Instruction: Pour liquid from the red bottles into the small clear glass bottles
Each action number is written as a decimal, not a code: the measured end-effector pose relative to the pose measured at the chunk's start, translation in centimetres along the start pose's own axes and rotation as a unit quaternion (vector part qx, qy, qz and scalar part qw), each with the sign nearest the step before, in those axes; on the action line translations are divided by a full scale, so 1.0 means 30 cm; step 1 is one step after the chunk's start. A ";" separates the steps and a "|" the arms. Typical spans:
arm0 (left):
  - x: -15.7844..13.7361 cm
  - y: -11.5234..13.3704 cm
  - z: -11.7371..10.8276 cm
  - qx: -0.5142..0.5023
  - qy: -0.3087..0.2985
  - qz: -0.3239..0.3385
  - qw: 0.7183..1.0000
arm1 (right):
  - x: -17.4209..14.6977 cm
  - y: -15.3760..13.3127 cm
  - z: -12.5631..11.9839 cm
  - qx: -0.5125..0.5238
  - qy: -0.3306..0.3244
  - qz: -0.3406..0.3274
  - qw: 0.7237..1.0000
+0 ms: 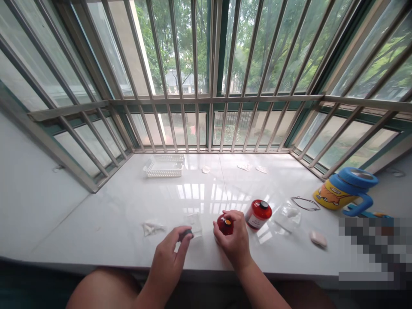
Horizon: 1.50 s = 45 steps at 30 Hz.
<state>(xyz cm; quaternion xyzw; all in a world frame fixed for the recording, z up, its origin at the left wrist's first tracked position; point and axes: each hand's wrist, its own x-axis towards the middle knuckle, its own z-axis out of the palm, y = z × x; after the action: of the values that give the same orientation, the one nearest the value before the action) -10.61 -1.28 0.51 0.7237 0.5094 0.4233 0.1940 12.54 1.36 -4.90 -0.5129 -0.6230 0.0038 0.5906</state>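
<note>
"What's the biggest thing in front of you?"

"The barred window point(212, 77), with green trees point(264, 43) beyond it. Below that is the glossy white counter point(112, 223) I work over"

"What's on it?"

"A blue and yellow mug point(337, 195) far to my right, and a white basket point(164, 174) at the back, left of the middle"

"And your hands?"

"My right hand point(236, 240) and my left hand point(169, 253) are over the front part, apart from each other"

"The bottles?"

"Both are red. The capped bottle point(256, 216) stands just beside my right hand, a little farther off. The uncapped bottle point(222, 225) is in my right hand on the counter, mouth up, my thumb on one side and my fingers curled round the other. How hard I press, I can't tell"

"Smaller things?"

"A clear tray point(195, 221) between my hands, a clear bag point(288, 216) right of the capped bottle, a crumpled wrapper point(152, 228) left of the tray, a thin dark loop point(309, 209) near the mug, a pinkish lump point(318, 239) nearer me, and pale scraps point(206, 170) along the back"

"The smallest?"

"The dark cap point(187, 234), pinched between my left thumb and fingers, near the clear tray's left edge"
</note>
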 end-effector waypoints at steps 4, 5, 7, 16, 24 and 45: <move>-0.074 -0.178 -0.103 0.096 -0.007 0.014 0.995 | 0.004 -0.004 -0.002 -0.002 -0.001 -0.011 1.000; -0.090 -0.230 -0.130 0.109 -0.013 0.012 0.994 | 0.004 -0.005 -0.002 -0.001 -0.001 -0.013 1.000; -0.119 -0.337 -0.190 0.133 -0.018 -0.013 0.991 | 0.004 -0.007 -0.004 -0.001 -0.001 -0.017 1.000; -0.127 -0.664 -0.425 0.235 0.026 -0.213 0.948 | -0.008 -0.004 -0.006 -0.009 -0.010 -0.002 1.000; -0.106 -0.737 -0.412 0.294 0.085 -0.175 0.936 | -0.051 0.035 -0.027 -0.006 -0.062 0.023 0.998; 0.069 -0.229 0.107 0.052 -0.128 -0.054 0.989 | -0.296 -0.112 -0.342 0.011 -0.169 -0.007 0.985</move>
<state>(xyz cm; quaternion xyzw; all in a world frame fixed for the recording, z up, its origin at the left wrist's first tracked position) -11.68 3.86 -5.33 0.7526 0.5400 0.2888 0.2423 16.01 -12.12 -6.23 -0.4938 -0.7174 0.0935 0.4825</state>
